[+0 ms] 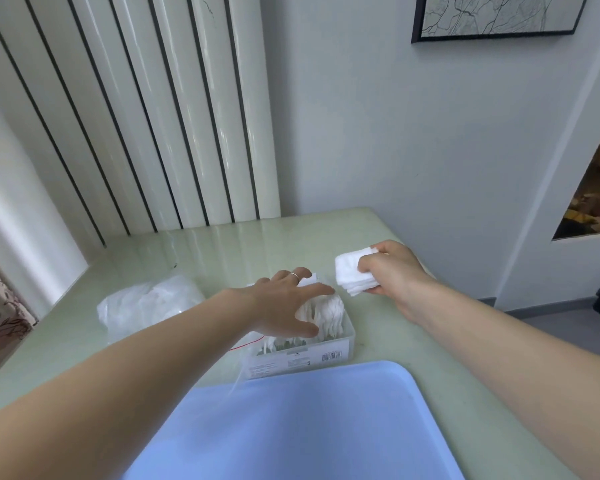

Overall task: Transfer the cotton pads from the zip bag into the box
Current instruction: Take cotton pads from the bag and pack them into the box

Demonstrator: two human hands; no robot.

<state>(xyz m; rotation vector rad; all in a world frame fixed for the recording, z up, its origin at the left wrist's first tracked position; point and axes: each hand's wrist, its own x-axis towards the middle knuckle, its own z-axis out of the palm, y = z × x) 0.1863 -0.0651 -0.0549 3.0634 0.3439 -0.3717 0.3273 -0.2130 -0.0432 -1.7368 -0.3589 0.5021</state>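
The right hand [383,268] grips a stack of cotton pads [352,273] above the table. The left hand [284,299], fingers spread, rests over pads in the clear box [326,355]; the zip bag [146,306] lies to its left.

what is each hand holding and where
The right hand grips a stack of pads by its right end. The left hand holds nothing, spread over the pads in the box.

Bare desk [326,233] lies behind and right of the box [347,336], while the zip bag [146,306] crowds its left, the blue tray [302,424] its near side, and the left hand [284,299] spreads over its opening.
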